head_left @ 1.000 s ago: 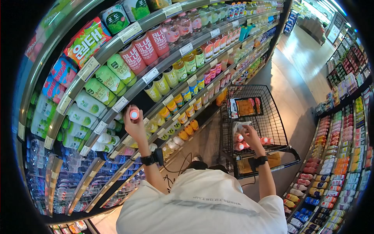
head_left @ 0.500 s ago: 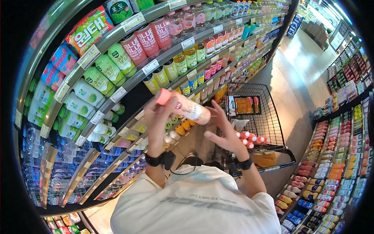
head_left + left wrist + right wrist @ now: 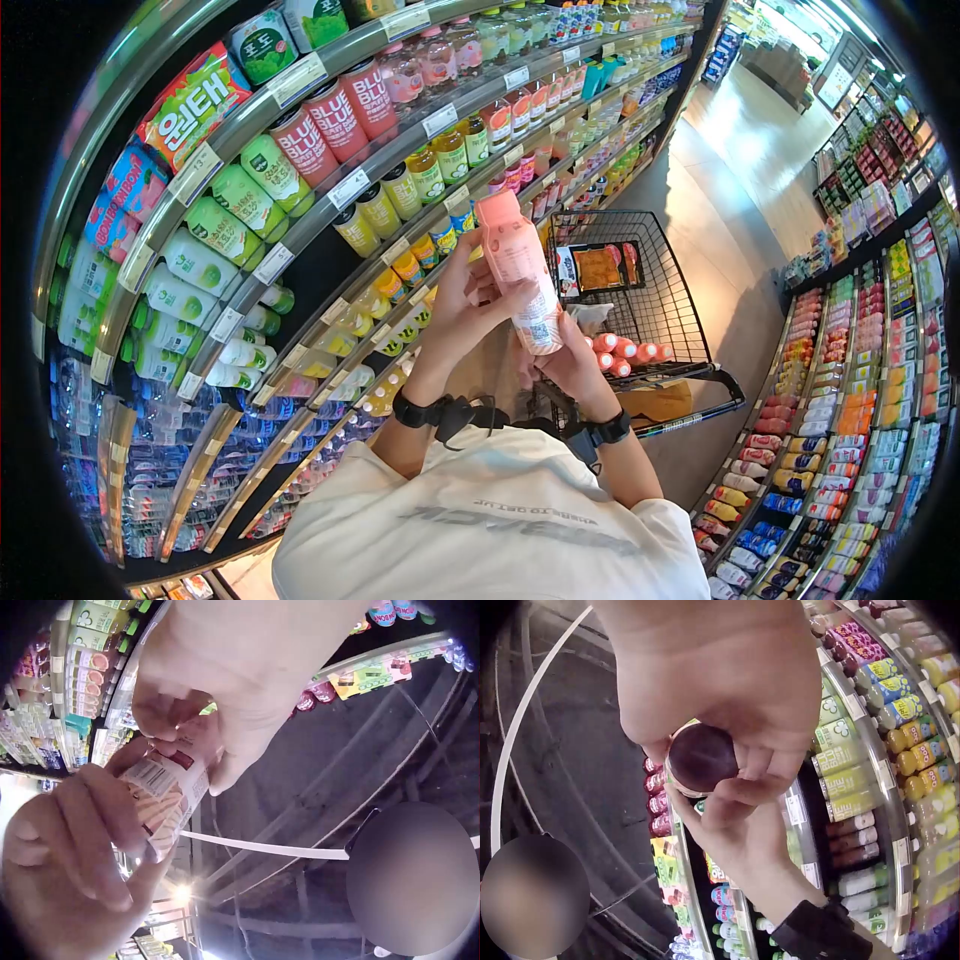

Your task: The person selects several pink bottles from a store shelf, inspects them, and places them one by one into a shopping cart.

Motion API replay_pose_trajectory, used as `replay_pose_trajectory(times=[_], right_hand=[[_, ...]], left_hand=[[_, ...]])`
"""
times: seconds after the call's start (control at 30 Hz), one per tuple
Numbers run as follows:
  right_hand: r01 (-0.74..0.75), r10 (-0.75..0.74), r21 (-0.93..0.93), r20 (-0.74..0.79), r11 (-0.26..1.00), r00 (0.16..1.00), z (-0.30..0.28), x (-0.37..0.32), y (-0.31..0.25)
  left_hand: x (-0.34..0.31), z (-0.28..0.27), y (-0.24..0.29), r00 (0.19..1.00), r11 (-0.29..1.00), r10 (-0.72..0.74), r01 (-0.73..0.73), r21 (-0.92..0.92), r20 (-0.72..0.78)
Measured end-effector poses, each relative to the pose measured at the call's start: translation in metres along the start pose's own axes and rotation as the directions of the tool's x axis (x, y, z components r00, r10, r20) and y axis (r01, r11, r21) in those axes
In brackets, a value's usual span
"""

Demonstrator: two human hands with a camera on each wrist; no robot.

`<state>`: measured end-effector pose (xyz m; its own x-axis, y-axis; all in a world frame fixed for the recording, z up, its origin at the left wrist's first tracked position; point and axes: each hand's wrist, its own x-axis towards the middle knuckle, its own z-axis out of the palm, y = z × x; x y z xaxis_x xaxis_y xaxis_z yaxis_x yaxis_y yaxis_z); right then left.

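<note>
A: Where is the pink drink bottle (image 3: 527, 262)?
B: Up in the air, in front of the white shirt (image 3: 480, 490). The drink shelves (image 3: 395, 158) are on the left. The shopping cart (image 3: 718, 374), with pink-capped bottles (image 3: 625, 348) in it, is on the right.
A: What are the hands doing?
B: Both hold it. The left hand (image 3: 468, 308) grips the side, with its thumb across. The right hand (image 3: 578, 368) has its fingers curled round the bottom end.
A: Is it heavy?
B: I can't tell how full it is. If it's full, I guess one hand could lift it.
A: Will it break?
B: I don't think so. It looks like plastic, so it may squish a bit. Smooth sides could be slippery, too.
A: Where should I hold it?
B: Round the middle, with the other hand under the bottom. Don't lift it by just the cap (image 3: 497, 208).
</note>
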<state>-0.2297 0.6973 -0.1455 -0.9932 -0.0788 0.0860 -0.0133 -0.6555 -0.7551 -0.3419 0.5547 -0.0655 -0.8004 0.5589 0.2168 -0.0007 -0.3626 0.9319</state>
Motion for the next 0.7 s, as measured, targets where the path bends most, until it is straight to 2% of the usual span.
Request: replay_pose_trajectory(times=[0.03, 0.13, 0.27, 0.37, 0.4, 0.5, 0.63, 0.7], right_hand=[[0.015, -0.015, -0.003, -0.032, 1.000, 0.999, 0.003, 0.000, 0.000], [0.155, -0.221, -0.350, -0.155, 0.924, 0.963, 0.014, 0.004, -0.003], [0.132, -0.226, -0.483, -0.142, 0.866, 0.964, 0.017, -0.001, -0.008], [0.086, -0.086, -0.055, 0.002, 0.995, 0.996, 0.001, -0.010, -0.005], [0.072, -0.074, 0.028, 0.119, 0.997, 0.990, -0.006, -0.011, -0.007], [0.057, -0.053, -0.030, 0.111, 0.998, 0.992, -0.010, -0.020, -0.010], [0.079, -0.082, -0.224, -0.001, 0.971, 0.997, -0.006, -0.023, -0.013], [0.088, -0.110, -0.295, -0.058, 0.951, 0.992, -0.002, -0.024, -0.014]], left_hand=[[0.002, -0.001, 0.000, 1.000, 0.999, -0.013, 0.013, 0.044, 0.004], [0.007, 0.005, -0.001, 1.000, 0.990, 0.016, -0.015, 0.137, -0.003], [0.009, 0.013, -0.012, 1.000, 0.986, 0.030, -0.029, 0.165, -0.001], [0.008, 0.018, -0.009, 0.996, 0.977, 0.060, -0.073, 0.201, 0.070], [0.007, 0.018, -0.010, 0.994, 0.989, 0.016, -0.032, 0.143, 0.108], [0.006, 0.020, -0.014, 0.968, 0.994, -0.096, 0.104, -0.023, 0.234], [0.008, 0.016, -0.015, 0.961, 0.994, -0.105, 0.092, 0.064, 0.255], [0.008, 0.017, -0.018, 0.968, 0.996, -0.086, 0.076, 0.051, 0.238]])
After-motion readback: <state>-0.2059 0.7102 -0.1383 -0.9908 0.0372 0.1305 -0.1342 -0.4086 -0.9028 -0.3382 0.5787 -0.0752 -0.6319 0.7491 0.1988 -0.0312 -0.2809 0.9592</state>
